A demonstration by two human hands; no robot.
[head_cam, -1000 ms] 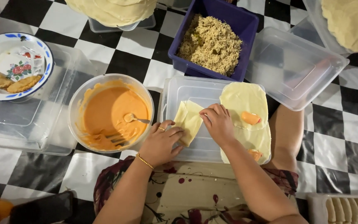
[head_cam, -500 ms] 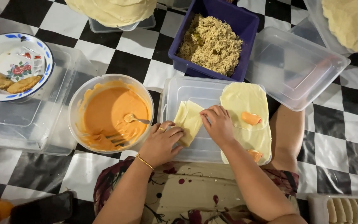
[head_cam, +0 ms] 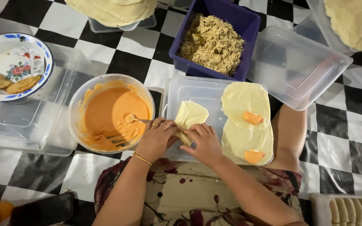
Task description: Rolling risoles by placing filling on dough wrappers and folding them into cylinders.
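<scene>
Left hand point(head_cam: 158, 136) and right hand point(head_cam: 204, 142), close together, pinch a folded dough sheet point(head_cam: 191, 117) on the clear lid point(head_cam: 197, 90). At its right edge lie two round sheets point(head_cam: 241, 100) with orange dabs. Bowl of orange sauce point(head_cam: 109, 113) left; purple tub of shredded filling point(head_cam: 212, 39) beyond, on the checkered floor point(head_cam: 126, 48).

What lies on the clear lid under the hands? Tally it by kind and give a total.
On the clear lid:
Flat dough rounds: 2
Folded dough piece, pinched by the left hand and right hand: 1
Orange sauce dollops, one on each flat round: 2
Total: 5
</scene>
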